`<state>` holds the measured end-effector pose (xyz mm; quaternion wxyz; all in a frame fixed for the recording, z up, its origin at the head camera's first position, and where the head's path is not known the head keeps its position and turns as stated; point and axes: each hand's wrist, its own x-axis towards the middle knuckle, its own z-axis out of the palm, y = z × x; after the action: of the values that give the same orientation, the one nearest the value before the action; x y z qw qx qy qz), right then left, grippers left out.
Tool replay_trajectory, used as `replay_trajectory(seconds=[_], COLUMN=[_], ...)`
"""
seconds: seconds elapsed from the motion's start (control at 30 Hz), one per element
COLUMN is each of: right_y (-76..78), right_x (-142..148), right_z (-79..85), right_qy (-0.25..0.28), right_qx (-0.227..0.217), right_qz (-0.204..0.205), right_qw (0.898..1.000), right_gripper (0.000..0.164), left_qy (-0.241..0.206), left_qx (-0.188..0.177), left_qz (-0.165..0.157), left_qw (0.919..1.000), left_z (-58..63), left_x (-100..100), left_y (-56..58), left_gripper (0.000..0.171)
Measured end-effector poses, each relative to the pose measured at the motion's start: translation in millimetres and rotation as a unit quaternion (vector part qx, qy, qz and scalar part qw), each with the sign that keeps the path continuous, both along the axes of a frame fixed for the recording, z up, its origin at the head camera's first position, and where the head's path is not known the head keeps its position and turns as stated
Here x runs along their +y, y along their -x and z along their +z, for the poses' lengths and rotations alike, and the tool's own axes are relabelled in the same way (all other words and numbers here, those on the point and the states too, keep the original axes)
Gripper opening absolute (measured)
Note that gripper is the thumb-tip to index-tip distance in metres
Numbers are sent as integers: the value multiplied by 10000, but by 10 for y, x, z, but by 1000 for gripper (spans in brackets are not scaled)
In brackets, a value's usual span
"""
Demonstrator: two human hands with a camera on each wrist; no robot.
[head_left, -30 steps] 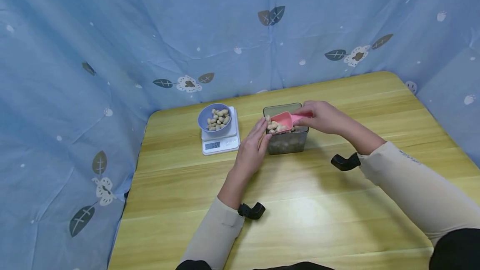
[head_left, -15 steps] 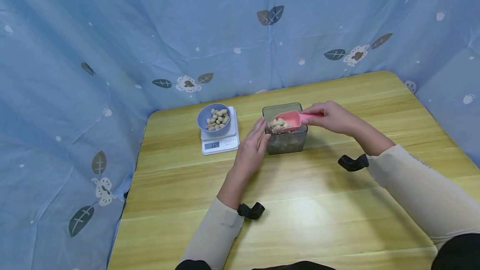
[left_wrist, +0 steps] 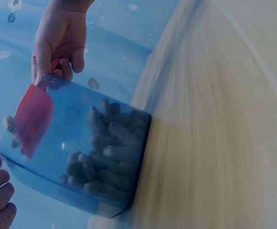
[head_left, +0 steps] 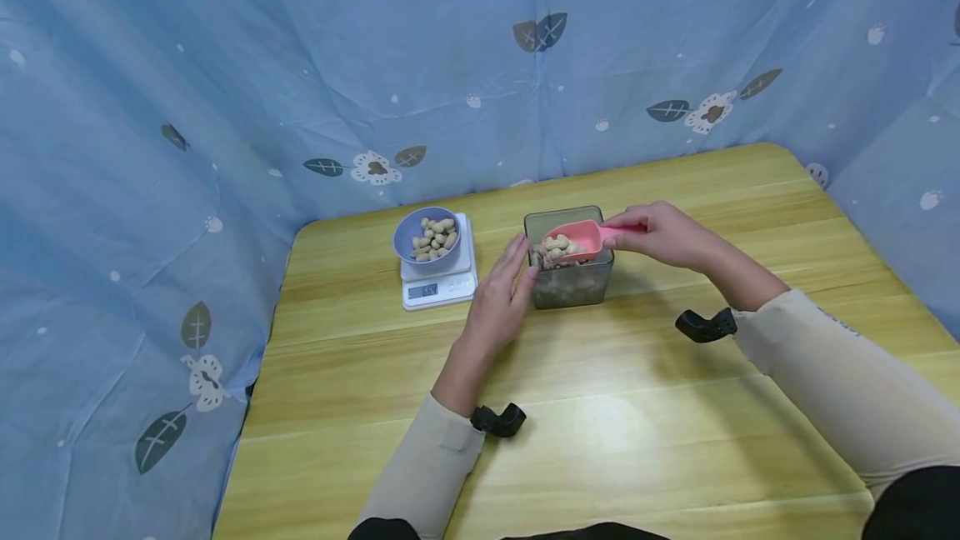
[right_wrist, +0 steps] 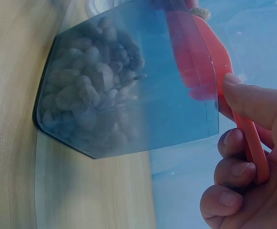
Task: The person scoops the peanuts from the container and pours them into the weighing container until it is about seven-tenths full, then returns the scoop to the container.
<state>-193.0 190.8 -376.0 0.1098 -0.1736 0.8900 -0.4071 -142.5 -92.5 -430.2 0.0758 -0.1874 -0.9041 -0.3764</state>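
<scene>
My right hand (head_left: 660, 232) grips the handle of a pink scoop (head_left: 590, 232); thumb and curled fingers wrap it in the right wrist view. Peanuts in their shells (head_left: 557, 247) lie in the scoop, whose bowl sits within the mouth of a smoky clear bin (head_left: 572, 288). Through the bin's wall in the left wrist view, more peanuts (left_wrist: 114, 157) fill its lower part. My left hand (head_left: 495, 302) has its fingers extended at the bin's left rim. That hand's fingers (left_wrist: 0, 193) show at the left edge of the left wrist view.
Left of the bin stands a white kitchen scale (head_left: 455, 290) with a lit display. On it rests a blue bowl (head_left: 406, 233) holding several peanuts. The wooden table (head_left: 360, 407) ends at a blue patterned curtain (head_left: 465, 65) behind.
The scoop with its peanuts has moved right, away from the left hand, mostly in the first half second. The left hand stays at the bin's rim.
</scene>
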Motion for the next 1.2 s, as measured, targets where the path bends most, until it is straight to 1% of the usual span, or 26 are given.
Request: replay_trajectory(seconds=[0.07,0.13,0.23,0.33,0.47,0.57,0.63,0.73,0.9,1.03,1.2], right_y=[1,1,1,-2,-12,-6,6,33,88,164,301], right_x=[-2,-4,-6,-12,-20,-25,-26,-41,-142,-331,-679], right_z=[-4,-7,-10,-5,28,64,93,160,312,439,514], right_qy=[-10,0,20,19,-1,-22,-35,-44,12,-88,-33], right_qx=[-6,-32,-63,-94,-124,-115,-90,-81,-186,-252,-227], right_qz=[-4,2,22,23,17,-24,-56,-117,-159,-136,61], right_qw=[10000,10000,10000,10000,9999,9999,9999,9999,9997,9996,9997], right_gripper=[34,34,34,36,38,40,41,43,50,55,52], left_qy=[-19,-71,-144,-227,-343,-351,-307,-208,-150,-207,-298], left_qx=[-7,72,257,342,60,-249,-428,-696,-927,-1015,-1107], left_qz=[108,313,755,1278,1890,2150,2233,2273,2281,2303,2305], left_qw=[9999,9995,9967,9910,9814,9757,9733,9711,9691,9676,9663], left_z=[26,55,79,65,6,-50,-92,-139,-172,-172,-166], left_x=[-72,-182,-413,-679,-986,-1131,-1190,-1238,-1266,-1283,-1287], left_y=[15,48,122,200,266,294,315,344,373,379,385], left_gripper=[56,56,56,55,56,59,62,64,67,69,68])
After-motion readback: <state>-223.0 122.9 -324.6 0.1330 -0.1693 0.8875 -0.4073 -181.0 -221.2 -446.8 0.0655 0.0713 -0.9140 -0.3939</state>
